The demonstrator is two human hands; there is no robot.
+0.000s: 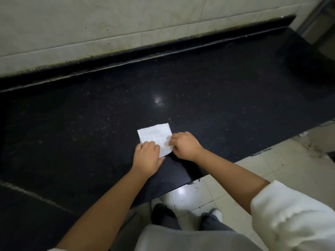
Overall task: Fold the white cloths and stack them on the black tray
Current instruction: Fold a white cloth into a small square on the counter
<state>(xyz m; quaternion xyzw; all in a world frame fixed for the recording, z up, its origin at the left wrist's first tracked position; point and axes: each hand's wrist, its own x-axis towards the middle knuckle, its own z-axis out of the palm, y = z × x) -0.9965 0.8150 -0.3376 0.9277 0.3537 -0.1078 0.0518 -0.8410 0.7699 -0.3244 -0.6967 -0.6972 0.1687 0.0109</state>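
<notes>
One white cloth lies on the black counter near its front edge, already folded into a small square. The left hand presses on its near-left corner with curled fingers; the right hand pinches its right edge. No black tray or other cloths are in view, so stacking looks still to come, and I cannot tell how many remain.
</notes>
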